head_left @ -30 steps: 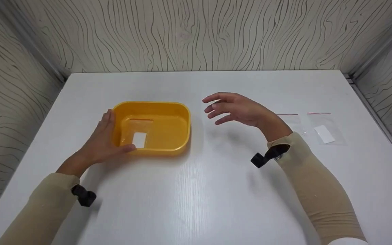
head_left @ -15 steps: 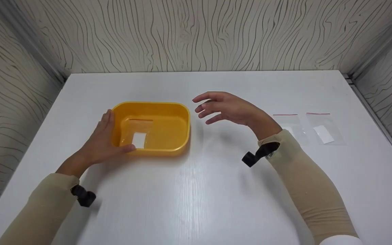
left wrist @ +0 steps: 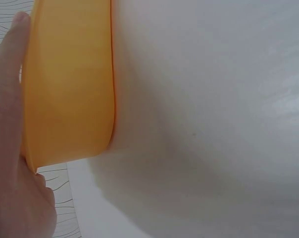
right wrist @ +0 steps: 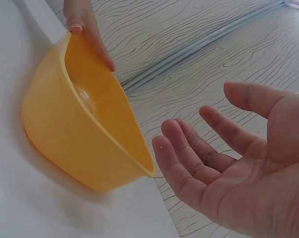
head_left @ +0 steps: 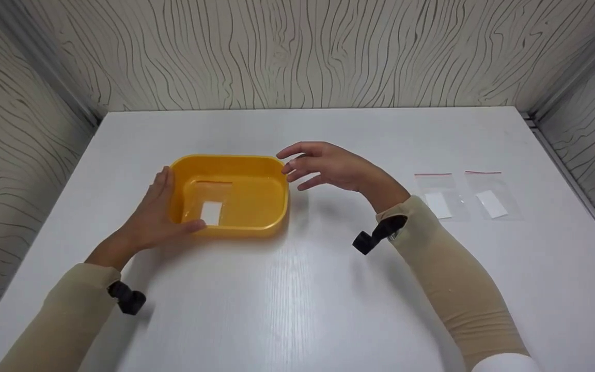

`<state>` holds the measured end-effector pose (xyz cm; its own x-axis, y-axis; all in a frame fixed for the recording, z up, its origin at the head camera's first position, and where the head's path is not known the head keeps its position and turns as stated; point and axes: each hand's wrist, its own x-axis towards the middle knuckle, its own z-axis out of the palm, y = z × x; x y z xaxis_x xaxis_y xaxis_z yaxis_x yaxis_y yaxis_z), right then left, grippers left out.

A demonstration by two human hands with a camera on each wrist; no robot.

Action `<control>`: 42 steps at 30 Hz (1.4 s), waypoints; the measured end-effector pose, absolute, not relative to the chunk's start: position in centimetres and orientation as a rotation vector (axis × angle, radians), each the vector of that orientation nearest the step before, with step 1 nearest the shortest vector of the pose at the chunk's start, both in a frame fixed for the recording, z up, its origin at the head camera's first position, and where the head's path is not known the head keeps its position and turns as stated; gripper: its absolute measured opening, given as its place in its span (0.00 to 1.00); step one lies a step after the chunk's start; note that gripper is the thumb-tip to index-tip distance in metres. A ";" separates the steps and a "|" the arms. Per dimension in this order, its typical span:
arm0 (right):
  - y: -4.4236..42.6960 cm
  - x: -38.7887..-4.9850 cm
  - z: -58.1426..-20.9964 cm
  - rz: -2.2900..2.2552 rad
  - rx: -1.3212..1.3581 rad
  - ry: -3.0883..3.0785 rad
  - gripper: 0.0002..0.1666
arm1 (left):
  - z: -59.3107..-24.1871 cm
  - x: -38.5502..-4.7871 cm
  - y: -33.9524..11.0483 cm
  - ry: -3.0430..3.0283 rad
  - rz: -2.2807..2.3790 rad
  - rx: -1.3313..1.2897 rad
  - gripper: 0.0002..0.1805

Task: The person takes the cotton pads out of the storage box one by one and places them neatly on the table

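Note:
A yellow plastic bin (head_left: 240,228) stands on the white table. My left hand (head_left: 150,219) holds its near left corner, thumb over the near rim and fingers along the left side. Inside, toward the left, lies a clear zip bag (head_left: 215,192) with a red line on top and a white label. Close to the bin's far right corner hovers my right hand (head_left: 328,164), fingers spread and loosely bent around nothing. The right wrist view shows that hand's palm (right wrist: 258,188) beside the bin wall (right wrist: 65,119), with a small gap at the fingertips.
Two more clear zip bags with red tops and white labels lie flat at the right of the table, one nearer (head_left: 438,199) and one farther right (head_left: 492,196). A wood-patterned wall panel (head_left: 297,57) rises behind the table (head_left: 297,310).
My right hand has moved left, from apart from the bin to its far right corner, uncovering the nearer bag on the right. The left hand and bin have stayed put.

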<state>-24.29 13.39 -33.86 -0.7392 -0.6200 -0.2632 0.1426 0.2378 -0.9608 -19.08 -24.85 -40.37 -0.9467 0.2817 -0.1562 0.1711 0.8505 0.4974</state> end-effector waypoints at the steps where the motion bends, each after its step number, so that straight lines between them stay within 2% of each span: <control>1: 13.3 -24.3 -33.9 -1.563 -0.440 1.883 0.26 | -40.3 -19.1 -24.8 2.805 0.727 0.351 0.74; 14: 11.6 -24.4 -34.1 -1.551 -0.431 1.866 0.22 | -40.2 -18.9 -24.7 2.797 0.730 0.351 0.74; 42: 7.1 -25.1 -32.8 -1.421 -0.380 1.936 0.20 | -40.3 -19.3 -24.9 2.797 0.720 0.379 0.75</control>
